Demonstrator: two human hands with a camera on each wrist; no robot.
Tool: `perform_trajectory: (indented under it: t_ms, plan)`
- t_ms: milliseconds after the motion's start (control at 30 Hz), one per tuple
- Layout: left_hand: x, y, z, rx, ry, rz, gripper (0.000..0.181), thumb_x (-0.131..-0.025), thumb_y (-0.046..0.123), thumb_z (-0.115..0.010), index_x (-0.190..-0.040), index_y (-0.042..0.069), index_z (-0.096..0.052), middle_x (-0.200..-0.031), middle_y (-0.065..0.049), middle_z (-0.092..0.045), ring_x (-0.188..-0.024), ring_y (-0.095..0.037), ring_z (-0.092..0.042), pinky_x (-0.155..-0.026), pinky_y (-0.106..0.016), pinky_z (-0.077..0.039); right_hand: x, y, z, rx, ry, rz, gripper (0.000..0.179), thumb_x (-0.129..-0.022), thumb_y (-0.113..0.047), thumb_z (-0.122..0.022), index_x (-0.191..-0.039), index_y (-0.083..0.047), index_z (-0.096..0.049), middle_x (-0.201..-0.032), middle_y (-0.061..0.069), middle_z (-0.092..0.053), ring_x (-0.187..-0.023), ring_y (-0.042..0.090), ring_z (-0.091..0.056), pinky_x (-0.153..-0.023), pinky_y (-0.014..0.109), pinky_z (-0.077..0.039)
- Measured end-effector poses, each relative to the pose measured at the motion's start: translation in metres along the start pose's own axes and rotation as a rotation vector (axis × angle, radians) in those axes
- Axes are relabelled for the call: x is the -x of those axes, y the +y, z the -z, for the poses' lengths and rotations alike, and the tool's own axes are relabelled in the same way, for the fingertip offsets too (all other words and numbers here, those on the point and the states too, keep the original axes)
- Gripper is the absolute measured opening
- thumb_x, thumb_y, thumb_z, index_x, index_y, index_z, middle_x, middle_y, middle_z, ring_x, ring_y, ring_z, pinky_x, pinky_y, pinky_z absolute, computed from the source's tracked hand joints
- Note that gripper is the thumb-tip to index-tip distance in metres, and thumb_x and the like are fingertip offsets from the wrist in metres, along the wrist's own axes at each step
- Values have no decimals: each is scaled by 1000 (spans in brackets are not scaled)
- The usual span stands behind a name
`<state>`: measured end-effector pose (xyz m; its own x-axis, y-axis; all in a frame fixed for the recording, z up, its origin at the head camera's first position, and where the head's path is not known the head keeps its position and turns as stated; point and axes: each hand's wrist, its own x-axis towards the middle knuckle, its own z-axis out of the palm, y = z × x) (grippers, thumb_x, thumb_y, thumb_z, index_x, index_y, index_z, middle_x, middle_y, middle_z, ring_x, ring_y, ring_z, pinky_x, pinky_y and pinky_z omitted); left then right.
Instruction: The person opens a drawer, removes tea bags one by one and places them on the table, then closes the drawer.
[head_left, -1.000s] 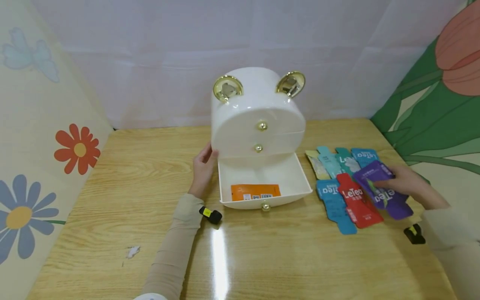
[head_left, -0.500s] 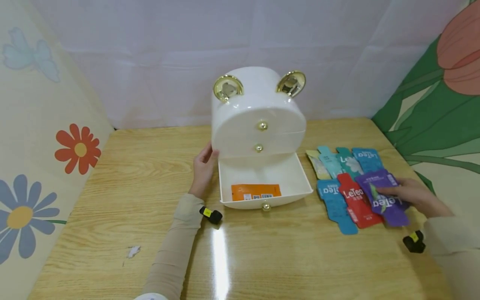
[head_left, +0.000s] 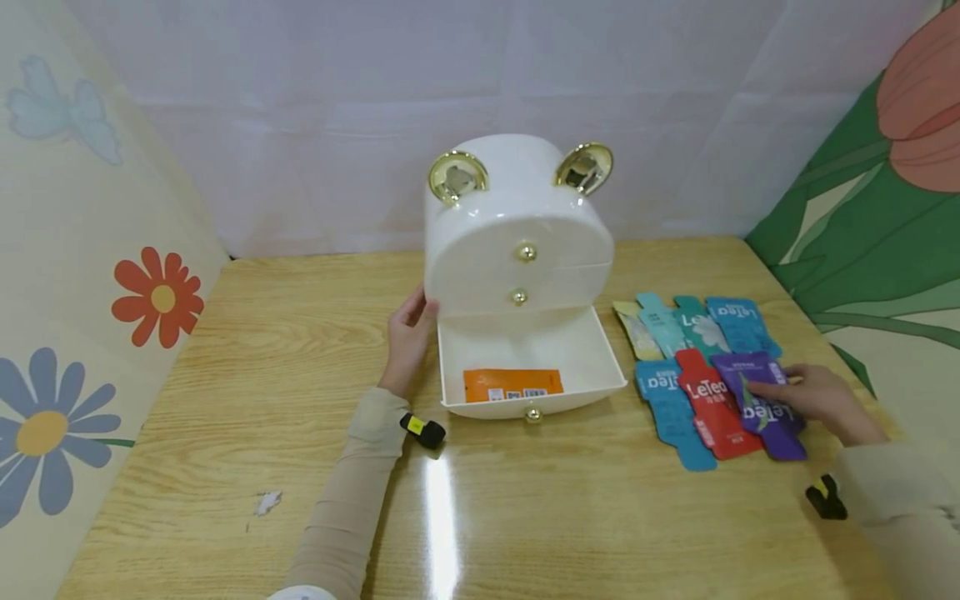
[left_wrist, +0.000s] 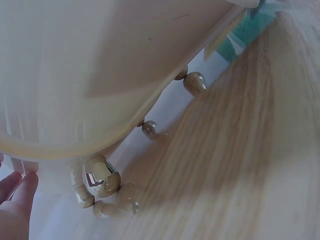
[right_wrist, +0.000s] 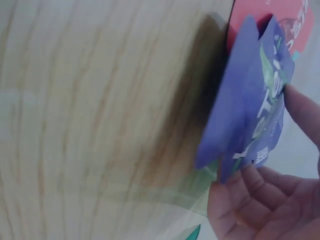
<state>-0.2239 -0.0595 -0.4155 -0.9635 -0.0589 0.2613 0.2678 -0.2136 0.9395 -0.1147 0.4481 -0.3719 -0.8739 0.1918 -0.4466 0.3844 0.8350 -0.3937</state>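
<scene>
My right hand (head_left: pixel 828 400) pinches a purple tea packet (head_left: pixel 757 387), thumb on its printed face and fingers beneath. In the right wrist view, two purple layers show on the packet (right_wrist: pixel 265 100), tilted above the wood. My left hand (head_left: pixel 408 346) rests against the left side of a white bear-eared drawer box (head_left: pixel 517 217), its fingers partly hidden behind it. Fingertips (left_wrist: pixel 27 187) touch the box wall in the left wrist view. The bottom drawer (head_left: pixel 525 337) is pulled out, with an orange packet (head_left: pixel 512 384) lying at its front.
Beside the purple packet lie a red tea packet (head_left: pixel 716 408) and a blue one (head_left: pixel 671 408). Behind them is a row of teal, blue and yellow packets (head_left: pixel 697 321). Gold knobs (head_left: pixel 533 415) stick out from the drawers. Painted panels stand at both sides of the table (head_left: pixel 300 333).
My right hand has moved the purple packet slightly down and toward me, beside the red packet, uncovering more of the blue packet behind. The left hand has stayed at the box.
</scene>
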Motion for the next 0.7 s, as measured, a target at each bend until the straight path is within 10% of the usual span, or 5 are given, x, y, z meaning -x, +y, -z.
perform_trajectory:
  t_ms: [700]
  plan:
    - [0,-1,1,-43,5,-21,51,-89,22,-57,-130,-4,-44,-132,-17,-46,-117,-23,-47,-98,-27,-39,13,-49,-9,159,332,213,68,-89,-44,-51,-112,20,-46,-104,40,-51,-83,46,-52,-59,46,-46]
